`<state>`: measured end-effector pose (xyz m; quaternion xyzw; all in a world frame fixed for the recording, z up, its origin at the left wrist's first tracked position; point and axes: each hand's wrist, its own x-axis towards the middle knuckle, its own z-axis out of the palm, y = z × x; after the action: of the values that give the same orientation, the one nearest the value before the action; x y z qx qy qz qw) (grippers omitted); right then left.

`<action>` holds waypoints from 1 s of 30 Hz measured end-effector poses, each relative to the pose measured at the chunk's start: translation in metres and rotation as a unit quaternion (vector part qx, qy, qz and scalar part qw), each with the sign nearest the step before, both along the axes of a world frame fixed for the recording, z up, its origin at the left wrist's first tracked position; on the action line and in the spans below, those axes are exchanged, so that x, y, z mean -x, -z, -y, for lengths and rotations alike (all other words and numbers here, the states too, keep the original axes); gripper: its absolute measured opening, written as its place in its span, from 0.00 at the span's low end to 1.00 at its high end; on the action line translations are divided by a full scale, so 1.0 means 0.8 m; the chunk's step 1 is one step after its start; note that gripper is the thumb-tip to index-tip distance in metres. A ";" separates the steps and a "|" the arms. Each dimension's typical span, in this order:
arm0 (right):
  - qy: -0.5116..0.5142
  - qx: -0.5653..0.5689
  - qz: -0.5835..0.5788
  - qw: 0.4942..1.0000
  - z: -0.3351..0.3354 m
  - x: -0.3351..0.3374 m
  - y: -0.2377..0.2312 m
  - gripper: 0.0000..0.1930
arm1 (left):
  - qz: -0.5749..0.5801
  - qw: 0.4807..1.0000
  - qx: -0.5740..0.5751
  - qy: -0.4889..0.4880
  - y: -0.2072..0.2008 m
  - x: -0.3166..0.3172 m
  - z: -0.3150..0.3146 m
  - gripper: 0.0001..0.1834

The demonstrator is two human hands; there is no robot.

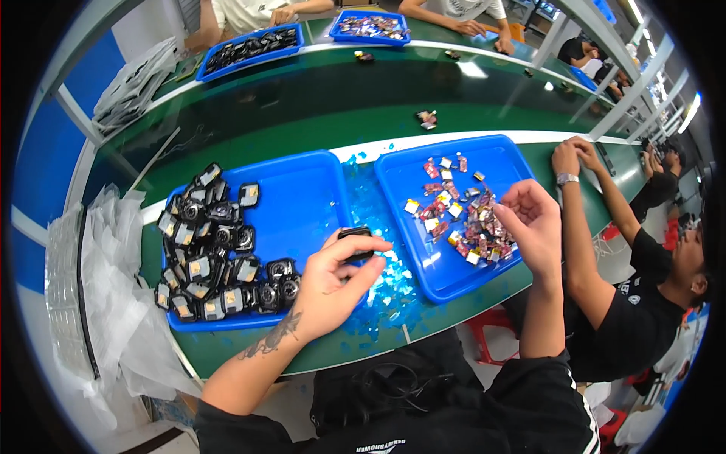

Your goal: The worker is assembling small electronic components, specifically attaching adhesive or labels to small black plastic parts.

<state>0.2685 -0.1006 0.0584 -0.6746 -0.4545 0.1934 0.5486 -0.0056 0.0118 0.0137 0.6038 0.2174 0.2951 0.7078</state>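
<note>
Green bench [200, 356] — left hand [336, 284] holding black casing [354, 233] near blue trays [299, 189].

Black sleeves [533, 395], forearm tattoo [272, 337]

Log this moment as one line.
left hand: holding black case | right hand: by small parts in right tray, grip unclear | left tray: piled black cases
</note>
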 end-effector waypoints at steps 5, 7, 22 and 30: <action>-0.170 0.003 -0.154 0.973 -0.009 0.067 0.003 0.08 | -0.050 0.985 -0.164 0.013 -0.010 -0.002 0.006 0.16; -0.212 0.030 -0.164 0.963 -0.013 0.083 0.009 0.08 | -0.070 0.973 -0.218 0.019 -0.016 -0.004 0.010 0.14; -0.142 -0.037 0.056 0.988 -0.029 0.128 0.029 0.08 | -0.066 0.976 -0.201 -0.056 0.004 -0.002 0.011 0.07; -0.139 -0.085 0.191 0.968 -0.024 0.130 0.020 0.08 | -0.099 0.974 -0.198 -0.041 0.000 -0.002 0.012 0.07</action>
<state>0.1645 -0.0816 0.0425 -0.5802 -0.6551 0.0961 0.4744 -0.0038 0.0020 0.0134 0.7488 0.2483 0.3002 0.5362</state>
